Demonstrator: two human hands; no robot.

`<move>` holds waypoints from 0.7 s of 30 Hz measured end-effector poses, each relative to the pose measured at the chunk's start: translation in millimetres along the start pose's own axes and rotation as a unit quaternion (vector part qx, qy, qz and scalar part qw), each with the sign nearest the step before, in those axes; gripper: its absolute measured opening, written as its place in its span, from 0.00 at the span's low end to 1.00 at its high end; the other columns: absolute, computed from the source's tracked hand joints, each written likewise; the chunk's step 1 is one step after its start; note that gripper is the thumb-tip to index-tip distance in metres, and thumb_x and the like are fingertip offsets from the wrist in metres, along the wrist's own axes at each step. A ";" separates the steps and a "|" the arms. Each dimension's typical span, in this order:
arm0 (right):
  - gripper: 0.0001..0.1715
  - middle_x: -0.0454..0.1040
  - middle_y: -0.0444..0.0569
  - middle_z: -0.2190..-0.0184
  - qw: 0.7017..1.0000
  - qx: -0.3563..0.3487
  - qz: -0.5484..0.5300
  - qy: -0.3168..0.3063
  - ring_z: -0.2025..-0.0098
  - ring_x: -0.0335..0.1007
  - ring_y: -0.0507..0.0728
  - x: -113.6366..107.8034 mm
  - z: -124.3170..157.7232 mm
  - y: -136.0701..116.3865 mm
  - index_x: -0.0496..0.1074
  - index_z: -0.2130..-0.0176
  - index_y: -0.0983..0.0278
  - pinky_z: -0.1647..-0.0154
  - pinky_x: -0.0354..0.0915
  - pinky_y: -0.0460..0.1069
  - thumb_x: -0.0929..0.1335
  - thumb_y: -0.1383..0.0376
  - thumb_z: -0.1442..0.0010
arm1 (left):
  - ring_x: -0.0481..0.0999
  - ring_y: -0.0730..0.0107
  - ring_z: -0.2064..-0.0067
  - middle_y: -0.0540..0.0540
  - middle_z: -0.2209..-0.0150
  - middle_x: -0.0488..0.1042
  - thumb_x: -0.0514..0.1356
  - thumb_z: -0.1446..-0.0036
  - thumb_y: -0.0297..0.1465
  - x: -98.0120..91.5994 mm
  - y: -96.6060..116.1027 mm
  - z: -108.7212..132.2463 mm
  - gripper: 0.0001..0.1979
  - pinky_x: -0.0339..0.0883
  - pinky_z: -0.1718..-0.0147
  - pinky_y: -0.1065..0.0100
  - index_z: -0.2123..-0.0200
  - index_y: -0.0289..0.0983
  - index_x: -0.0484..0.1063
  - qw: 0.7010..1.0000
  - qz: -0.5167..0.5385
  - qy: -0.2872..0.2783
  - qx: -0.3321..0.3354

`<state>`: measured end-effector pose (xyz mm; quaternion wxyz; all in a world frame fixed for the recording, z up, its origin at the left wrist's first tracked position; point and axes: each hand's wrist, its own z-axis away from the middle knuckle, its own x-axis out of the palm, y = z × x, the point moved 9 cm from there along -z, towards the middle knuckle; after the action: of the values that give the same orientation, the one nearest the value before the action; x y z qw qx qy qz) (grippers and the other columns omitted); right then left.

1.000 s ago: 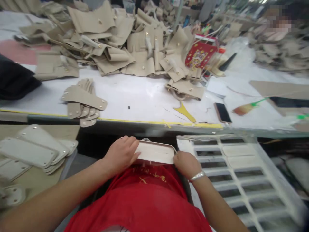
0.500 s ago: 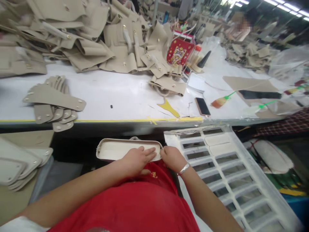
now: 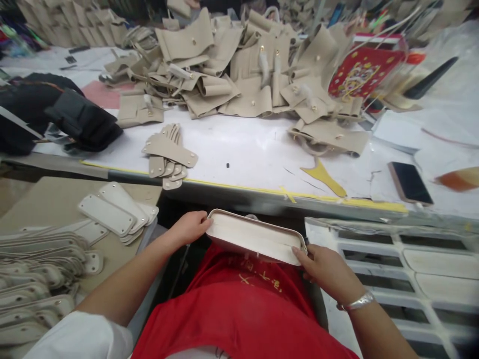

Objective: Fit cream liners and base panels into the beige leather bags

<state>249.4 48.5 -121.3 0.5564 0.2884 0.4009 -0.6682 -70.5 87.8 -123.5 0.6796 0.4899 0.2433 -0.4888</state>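
A long bag piece (image 3: pixel 254 238) with a cream-white base and a thin raised rim lies across my lap, its right end a little nearer to me. My left hand (image 3: pixel 190 228) pinches the rim at its left corner between thumb and fingers. At the other end my right hand (image 3: pixel 329 271) grips the right corner, the thumb over the edge and the other fingers mostly hidden. Part of a pale loop (image 3: pixel 252 217) shows just behind the far rim. Below the piece hangs my red apron (image 3: pixel 239 309).
On the table beyond lie heaped beige bag panels (image 3: pixel 254 75), stacked beige straps (image 3: pixel 170 154), a yellow scraper (image 3: pixel 325 178) and a phone (image 3: pixel 409 182). To the left, white-coated pieces (image 3: pixel 108 214) cover a board. A white slatted rack (image 3: pixel 389 289) stands at right.
My left hand has moved from the right part of the bag piece to its left corner. The piece now slants, right end nearer me. My view has turned left.
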 end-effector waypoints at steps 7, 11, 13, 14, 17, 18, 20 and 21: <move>0.13 0.73 0.59 0.66 0.957 -0.119 0.265 -0.019 0.66 0.72 0.62 8.1 4.5 -29.7 0.72 0.63 0.71 0.71 0.59 0.49 0.59 0.73 0.42 | 0.70 0.65 0.71 0.44 0.74 0.72 0.44 0.42 0.34 4.8 13.2 -3.9 0.17 0.58 0.72 0.69 0.76 0.35 0.68 0.998 -0.049 -0.029 0.042; 0.14 0.72 0.58 0.66 0.952 -0.129 0.276 -0.021 0.65 0.72 0.62 12.1 5.7 -29.8 0.71 0.63 0.71 0.69 0.61 0.50 0.58 0.74 0.41 | 0.69 0.67 0.74 0.46 0.76 0.70 0.44 0.42 0.36 10.4 4.2 -6.1 0.18 0.58 0.74 0.69 0.76 0.35 0.67 0.998 0.000 -0.048 0.041; 0.16 0.72 0.58 0.67 0.957 -0.118 0.266 -0.015 0.65 0.72 0.63 12.7 5.9 -27.6 0.71 0.64 0.71 0.69 0.62 0.51 0.56 0.74 0.40 | 0.68 0.69 0.77 0.47 0.78 0.69 0.45 0.42 0.38 15.4 -4.1 -7.2 0.18 0.58 0.76 0.70 0.76 0.35 0.66 0.997 0.043 -0.058 0.020; 0.17 0.72 0.58 0.67 0.959 -0.111 0.261 -0.011 0.66 0.72 0.63 12.7 6.2 -26.7 0.71 0.64 0.71 0.70 0.62 0.51 0.56 0.74 0.40 | 0.68 0.69 0.78 0.48 0.79 0.68 0.45 0.42 0.38 17.7 -7.1 -7.5 0.18 0.58 0.77 0.70 0.76 0.35 0.66 0.996 0.058 -0.060 0.014; 0.15 0.72 0.58 0.67 0.962 -0.102 0.253 -0.005 0.66 0.73 0.64 12.0 7.3 -26.1 0.71 0.64 0.71 0.70 0.62 0.52 0.57 0.74 0.40 | 0.68 0.69 0.79 0.48 0.79 0.68 0.44 0.42 0.39 22.0 -10.1 -7.3 0.18 0.59 0.78 0.70 0.75 0.35 0.66 0.996 0.068 -0.059 0.017; 0.14 0.73 0.58 0.67 0.963 -0.099 0.249 -0.006 0.66 0.73 0.63 11.6 7.6 -25.8 0.71 0.64 0.72 0.70 0.62 0.52 0.58 0.74 0.41 | 0.68 0.68 0.77 0.48 0.78 0.68 0.44 0.41 0.39 22.1 -8.9 -6.8 0.18 0.60 0.76 0.69 0.75 0.36 0.65 0.996 0.066 -0.055 0.024; 0.12 0.73 0.59 0.67 0.966 -0.096 0.241 -0.007 0.65 0.73 0.63 10.4 8.3 -25.6 0.71 0.64 0.72 0.69 0.62 0.51 0.60 0.75 0.43 | 0.70 0.66 0.72 0.46 0.75 0.69 0.45 0.42 0.39 20.1 -4.6 -4.7 0.17 0.62 0.70 0.67 0.75 0.36 0.66 0.996 0.061 -0.041 0.044; 0.11 0.73 0.59 0.67 0.966 -0.097 0.239 -0.007 0.65 0.73 0.63 9.9 8.6 -25.6 0.71 0.64 0.72 0.69 0.62 0.51 0.61 0.75 0.43 | 0.70 0.65 0.69 0.45 0.73 0.69 0.46 0.42 0.39 18.7 -2.2 -3.2 0.17 0.62 0.66 0.66 0.75 0.36 0.66 0.996 0.060 -0.034 0.054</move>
<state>222.8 37.6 -119.7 0.7277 0.3159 0.3795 -0.4760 -64.4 82.6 -140.8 0.6879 0.5229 0.1635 -0.4761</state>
